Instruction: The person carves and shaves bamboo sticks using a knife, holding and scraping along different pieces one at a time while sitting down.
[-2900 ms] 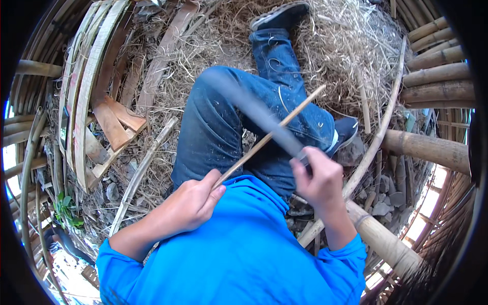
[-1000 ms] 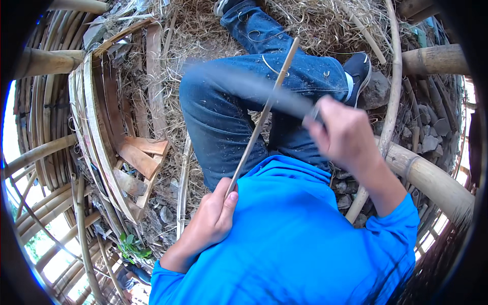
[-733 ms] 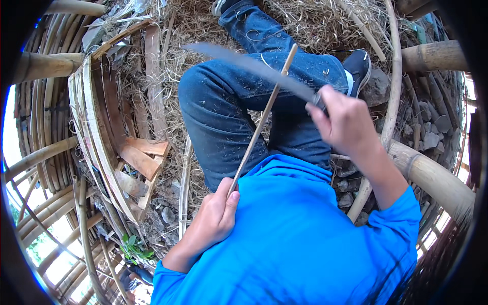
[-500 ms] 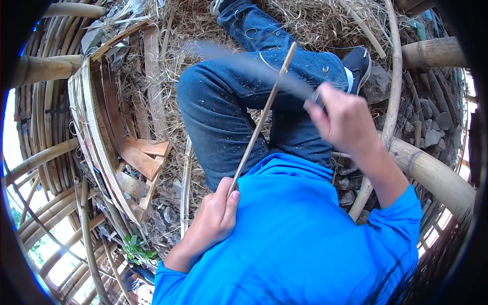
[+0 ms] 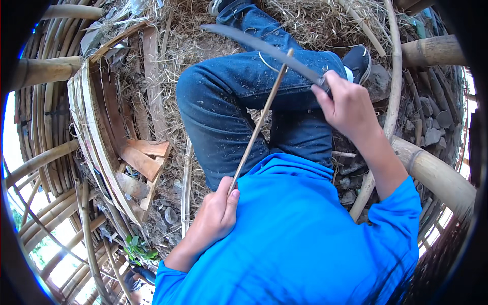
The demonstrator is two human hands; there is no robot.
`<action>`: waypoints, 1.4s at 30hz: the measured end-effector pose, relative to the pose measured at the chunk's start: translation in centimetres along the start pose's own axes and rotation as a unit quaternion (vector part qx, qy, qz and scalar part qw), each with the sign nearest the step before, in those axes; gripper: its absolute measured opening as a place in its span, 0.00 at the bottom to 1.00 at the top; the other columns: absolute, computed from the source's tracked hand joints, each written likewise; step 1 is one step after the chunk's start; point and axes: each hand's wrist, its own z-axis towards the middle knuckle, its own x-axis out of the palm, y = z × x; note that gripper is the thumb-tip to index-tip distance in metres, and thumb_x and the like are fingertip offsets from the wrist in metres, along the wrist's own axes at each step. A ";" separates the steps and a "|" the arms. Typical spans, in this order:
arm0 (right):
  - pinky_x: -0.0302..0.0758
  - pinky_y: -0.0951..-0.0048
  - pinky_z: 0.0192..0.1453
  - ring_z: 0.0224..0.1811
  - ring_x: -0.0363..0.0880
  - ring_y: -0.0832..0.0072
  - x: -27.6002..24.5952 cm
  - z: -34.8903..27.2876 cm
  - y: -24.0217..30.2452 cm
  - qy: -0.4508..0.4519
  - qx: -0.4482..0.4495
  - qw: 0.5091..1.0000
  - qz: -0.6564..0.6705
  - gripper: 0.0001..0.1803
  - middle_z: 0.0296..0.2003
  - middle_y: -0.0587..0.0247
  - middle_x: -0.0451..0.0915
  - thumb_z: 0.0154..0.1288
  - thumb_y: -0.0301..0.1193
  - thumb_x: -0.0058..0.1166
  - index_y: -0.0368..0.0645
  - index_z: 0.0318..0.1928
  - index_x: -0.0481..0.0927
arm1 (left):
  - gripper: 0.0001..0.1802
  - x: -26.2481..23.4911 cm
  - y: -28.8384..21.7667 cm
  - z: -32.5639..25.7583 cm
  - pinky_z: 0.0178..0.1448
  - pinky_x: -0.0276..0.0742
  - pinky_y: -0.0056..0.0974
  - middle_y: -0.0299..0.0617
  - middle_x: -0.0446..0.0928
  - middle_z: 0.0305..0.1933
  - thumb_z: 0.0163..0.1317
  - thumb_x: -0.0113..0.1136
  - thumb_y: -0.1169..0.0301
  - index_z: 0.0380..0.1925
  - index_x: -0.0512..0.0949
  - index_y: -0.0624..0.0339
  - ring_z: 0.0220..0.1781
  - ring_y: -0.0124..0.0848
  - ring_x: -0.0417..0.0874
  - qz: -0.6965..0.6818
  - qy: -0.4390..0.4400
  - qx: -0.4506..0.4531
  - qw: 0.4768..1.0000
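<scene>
A thin bamboo strip (image 5: 261, 121) slants up across my lap, its lower end closed in my left hand (image 5: 217, 212) beside my waist. Its far tip lies over my jeans-clad thigh. My right hand (image 5: 352, 105) is wrapped round the handle of a long machete (image 5: 256, 44), most of that handle hidden by the fingers. The blade points up and to the left and crosses the strip close to its far tip. Whether the edge touches the strip, I cannot tell. Small pale shavings are scattered over the jeans (image 5: 218, 96).
Split bamboo slats (image 5: 91, 117) and short wooden offcuts (image 5: 142, 161) lie on the left. Straw-like shavings (image 5: 188, 20) cover the ground ahead. Thick bamboo poles (image 5: 432, 170) and broken stones (image 5: 432, 137) are on the right. A small green plant (image 5: 138, 250) grows at lower left.
The machete was blurred by motion and is now sharp, its blade slightly higher and nearer the strip's tip. My right hand has shifted a little to the right; my left hand stays put.
</scene>
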 end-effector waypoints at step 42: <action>0.75 0.59 0.24 0.23 0.79 0.56 1.5 -1.5 2.7 0.060 -0.011 0.997 0.052 0.16 0.20 0.54 0.75 0.62 0.39 0.57 0.41 0.31 0.69 | 0.10 0.0 0.5 0.0 0.31 0.62 0.44 0.48 0.62 0.20 0.71 0.39 0.68 0.38 0.67 0.63 0.23 0.40 0.66 -0.038 0.011 -0.023 0.999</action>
